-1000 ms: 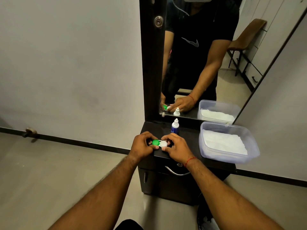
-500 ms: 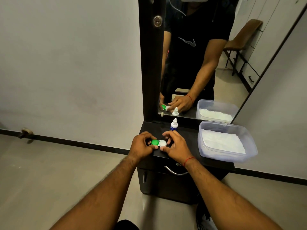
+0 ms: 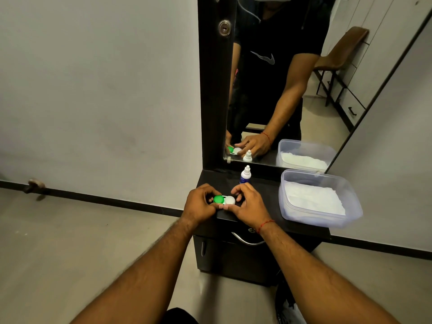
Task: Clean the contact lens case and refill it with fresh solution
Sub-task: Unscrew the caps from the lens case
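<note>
The contact lens case (image 3: 224,199), with one green cap and one white cap, lies at the front left of the black dresser top (image 3: 264,202). My left hand (image 3: 198,205) grips its green end with curled fingers. My right hand (image 3: 250,205) curls round the white end, thumb and fingertips on it. Both caps are on the case. A small solution bottle (image 3: 245,175), white nozzle over a blue label, stands upright just behind my right hand, close to the mirror.
A clear plastic tub (image 3: 327,220) holding white tissue sits on the right of the dresser top. A tall mirror (image 3: 280,78) rises behind. Below the top is a drawer with a curved metal handle (image 3: 245,239). Bare floor lies to the left.
Both hands stay on the case in nearly the same place. My right fingers have shifted slightly on the white cap.
</note>
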